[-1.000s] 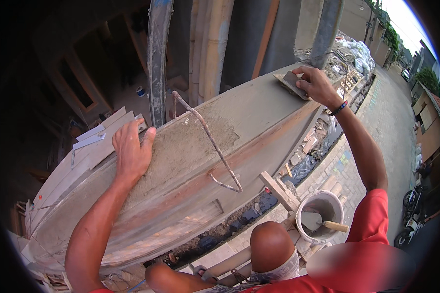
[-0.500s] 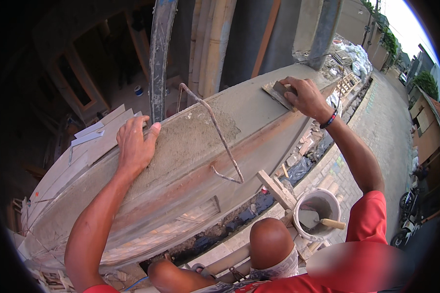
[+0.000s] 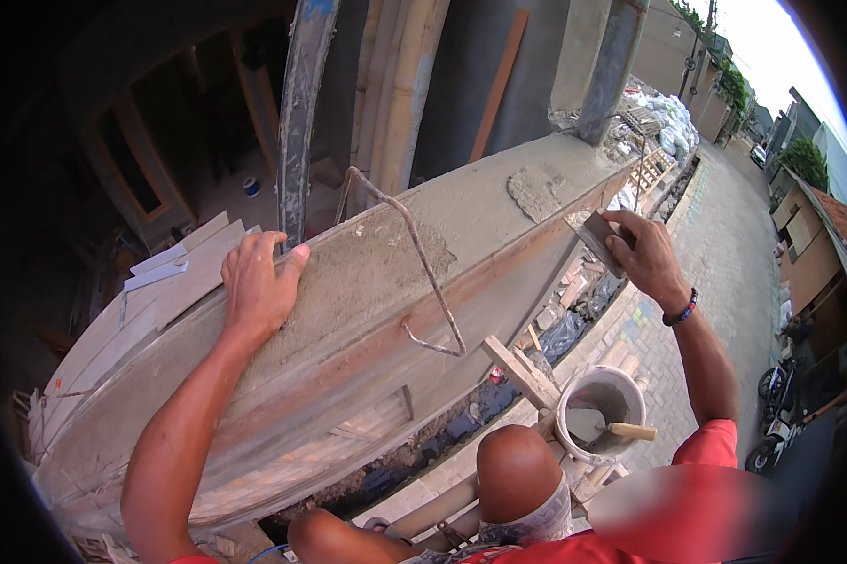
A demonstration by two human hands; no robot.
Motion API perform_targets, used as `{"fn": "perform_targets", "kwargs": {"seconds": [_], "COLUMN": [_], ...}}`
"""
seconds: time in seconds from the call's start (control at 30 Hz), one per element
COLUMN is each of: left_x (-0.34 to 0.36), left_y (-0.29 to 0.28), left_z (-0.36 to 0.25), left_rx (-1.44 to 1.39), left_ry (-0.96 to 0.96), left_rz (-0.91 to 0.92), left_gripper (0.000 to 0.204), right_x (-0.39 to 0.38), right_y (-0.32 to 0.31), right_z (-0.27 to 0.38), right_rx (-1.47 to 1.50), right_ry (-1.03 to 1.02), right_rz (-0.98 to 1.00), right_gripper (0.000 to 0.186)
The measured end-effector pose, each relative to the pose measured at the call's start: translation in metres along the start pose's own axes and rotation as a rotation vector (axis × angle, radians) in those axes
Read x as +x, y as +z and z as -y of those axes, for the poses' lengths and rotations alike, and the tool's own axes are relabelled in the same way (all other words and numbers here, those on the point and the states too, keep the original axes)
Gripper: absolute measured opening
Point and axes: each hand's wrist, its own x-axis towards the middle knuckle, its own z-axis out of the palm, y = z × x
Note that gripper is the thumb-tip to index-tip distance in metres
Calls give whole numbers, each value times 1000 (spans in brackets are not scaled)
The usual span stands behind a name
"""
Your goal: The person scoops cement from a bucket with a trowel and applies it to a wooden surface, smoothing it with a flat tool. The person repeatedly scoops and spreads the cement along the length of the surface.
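My right hand (image 3: 647, 258) is closed round a plastering float (image 3: 595, 241), held tilted off the outer edge of the wall top, apart from the mortar. A rough patch of wet mortar (image 3: 534, 192) lies on the wall top (image 3: 499, 211) just left of it. My left hand (image 3: 257, 291) rests on the inner edge of the wall top, thumb spread from the fingers, holding nothing. Rougher mortar (image 3: 367, 263) covers the surface beside it. Between my hands a bent metal rod (image 3: 414, 235) loops over the wall.
A white bucket (image 3: 642, 399) with a trowel (image 3: 630, 430) in it stands near my knee. A wooden beam (image 3: 519, 372) juts toward the wall. Metal posts (image 3: 303, 122) and bamboo poles (image 3: 400, 94) rise behind the ledge. On the right runs a paved lane (image 3: 724, 226) with parked motorbikes (image 3: 771, 423).
My right hand has lifted the float off the wall top and brought it outward and nearer, leaving a mortar patch in view. My left hand stays on the ledge.
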Motion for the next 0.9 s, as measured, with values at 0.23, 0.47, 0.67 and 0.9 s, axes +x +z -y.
{"fn": "perform_targets", "kwargs": {"seconds": [0.23, 0.47, 0.67, 0.9], "left_x": [0, 3, 4, 5], "left_y": [3, 4, 5, 2], "left_z": [4, 4, 2, 1], "left_rx": [3, 25, 3, -8], "left_ry": [32, 50, 40, 40], "left_rz": [-26, -18, 14, 37], "left_gripper": [48, 46, 46, 47], "right_x": [74, 120, 84, 47], "right_y": [26, 62, 31, -11], "right_z": [-9, -49, -72, -76], "right_rx": [-26, -183, -287, -89], "right_ry": [-214, -178, 32, 246], "right_rz": [-170, -165, -73, -151], "right_gripper": [34, 32, 35, 38]}}
